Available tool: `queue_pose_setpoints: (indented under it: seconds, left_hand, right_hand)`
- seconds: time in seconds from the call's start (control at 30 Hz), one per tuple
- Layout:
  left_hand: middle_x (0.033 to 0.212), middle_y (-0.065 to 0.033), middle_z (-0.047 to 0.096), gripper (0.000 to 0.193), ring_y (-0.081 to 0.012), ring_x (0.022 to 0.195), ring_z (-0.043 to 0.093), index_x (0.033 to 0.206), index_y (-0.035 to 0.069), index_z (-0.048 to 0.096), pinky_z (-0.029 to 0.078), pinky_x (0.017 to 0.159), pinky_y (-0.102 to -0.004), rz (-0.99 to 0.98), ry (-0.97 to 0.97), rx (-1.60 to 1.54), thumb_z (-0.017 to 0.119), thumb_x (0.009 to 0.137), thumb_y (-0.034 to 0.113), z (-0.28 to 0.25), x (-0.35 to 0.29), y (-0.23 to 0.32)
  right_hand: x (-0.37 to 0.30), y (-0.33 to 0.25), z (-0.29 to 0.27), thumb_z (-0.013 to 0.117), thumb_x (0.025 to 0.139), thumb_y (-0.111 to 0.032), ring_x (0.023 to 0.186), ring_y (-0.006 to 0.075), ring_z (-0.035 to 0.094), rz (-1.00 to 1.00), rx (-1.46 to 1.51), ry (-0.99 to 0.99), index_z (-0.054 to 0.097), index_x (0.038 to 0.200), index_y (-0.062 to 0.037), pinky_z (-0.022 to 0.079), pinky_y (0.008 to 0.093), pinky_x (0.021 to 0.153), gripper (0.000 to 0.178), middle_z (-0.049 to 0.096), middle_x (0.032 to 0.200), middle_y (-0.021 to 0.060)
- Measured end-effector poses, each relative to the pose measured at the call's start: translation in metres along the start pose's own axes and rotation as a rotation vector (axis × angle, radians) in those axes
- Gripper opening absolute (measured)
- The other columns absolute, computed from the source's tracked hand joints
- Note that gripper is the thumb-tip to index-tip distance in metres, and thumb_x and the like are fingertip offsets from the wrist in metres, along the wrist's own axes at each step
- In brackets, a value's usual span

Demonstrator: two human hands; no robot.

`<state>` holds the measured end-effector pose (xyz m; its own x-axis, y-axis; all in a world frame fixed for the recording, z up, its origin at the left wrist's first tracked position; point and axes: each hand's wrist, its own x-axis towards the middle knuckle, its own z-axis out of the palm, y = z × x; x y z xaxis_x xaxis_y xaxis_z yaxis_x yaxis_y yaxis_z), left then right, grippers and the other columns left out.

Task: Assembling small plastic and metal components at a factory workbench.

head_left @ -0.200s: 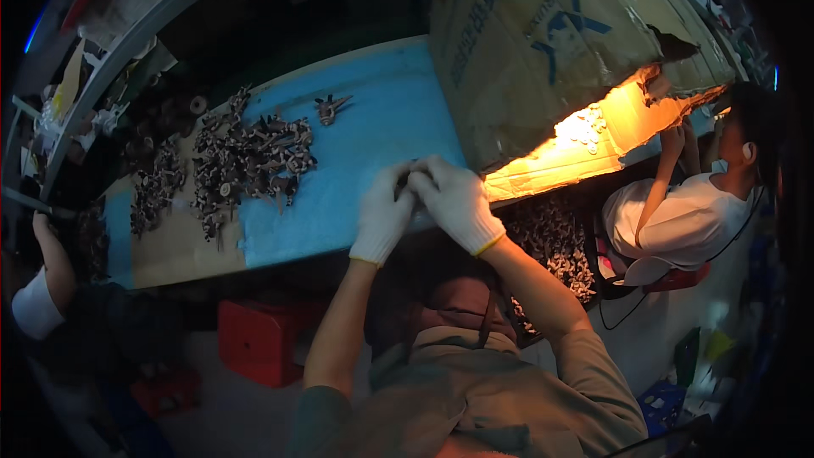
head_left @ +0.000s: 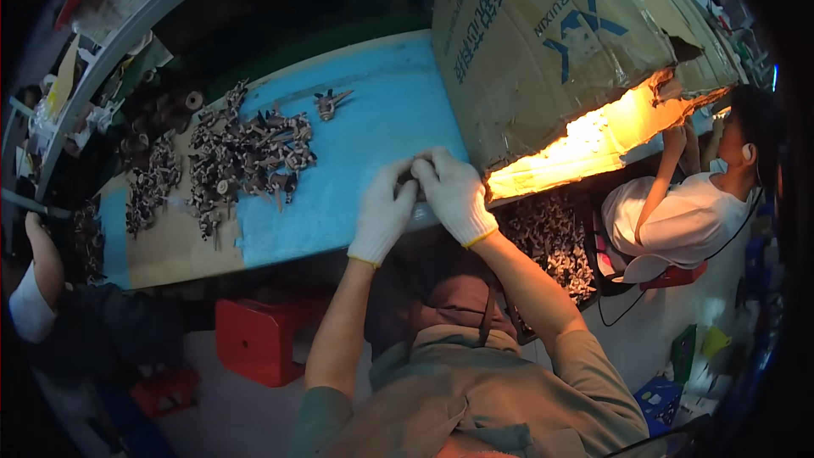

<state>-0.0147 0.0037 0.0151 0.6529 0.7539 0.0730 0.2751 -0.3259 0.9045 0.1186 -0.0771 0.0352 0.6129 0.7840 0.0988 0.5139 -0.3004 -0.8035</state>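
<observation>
Fingers (head_left: 426,173) of left hand (head_left: 380,219) and right hand (head_left: 459,203) together over blue tabletop (head_left: 360,110).

White knit cloth gloves (head_left: 380,217) show a matt finish; the blue worktop (head_left: 381,89) looks smooth, the cardboard box (head_left: 509,59) rough along its torn edge, the red plastic stool (head_left: 253,343) smooth.

The left hand (head_left: 381,212) and right hand (head_left: 454,196) wear white knitted gloves ending in thin yellow edging (head_left: 480,238), below a loose, creased, short-sleeved grey-green shirt (head_left: 441,382), with dull reddish-brown cloth (head_left: 460,298) at the lap.
</observation>
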Motion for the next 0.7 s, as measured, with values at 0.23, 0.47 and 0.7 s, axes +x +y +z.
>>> queue_pose_setpoints:
  seconds: [0.23,0.47,0.7]
  left_hand:
    - [0.108,-0.0075,0.074,0.042,-0.0094,0.076,0.062,0.142,-0.003,0.065,0.051,0.066,-0.0247,-0.222,-0.074,-0.451,0.061,0.107,0.021,0.009,0.004,0.027]
    - [0.093,-0.0040,0.074,0.038,-0.0089,0.071,0.062,0.124,-0.001,0.075,0.048,0.060,-0.0238,-0.256,-0.005,-0.270,0.068,0.107,0.032,0.006,0.023,0.019]
    - [0.090,-0.0029,0.073,0.031,-0.0064,0.068,0.060,0.115,0.000,0.075,0.045,0.058,-0.0220,-0.207,-0.016,-0.248,0.068,0.108,0.030,0.019,0.035,0.021]
  right_hand:
    - [-0.001,0.036,-0.008,0.063,0.096,-0.016,0.098,0.0351,0.072,-0.466,-0.496,0.031,0.072,0.109,-0.0069,0.061,0.0454,0.077,0.018,0.067,0.104,0.0153]
    - [-0.087,0.023,-0.032,0.065,0.103,-0.019,0.085,0.0373,0.075,-0.051,0.104,0.006,0.072,0.105,-0.0080,0.063,0.0443,0.080,0.013,0.072,0.092,0.0166]
    - [-0.239,0.219,-0.177,0.060,0.100,-0.020,0.109,0.0358,0.069,0.345,-0.620,0.188,0.067,0.123,-0.0050,0.055,0.0481,0.096,0.028,0.072,0.116,0.0180]
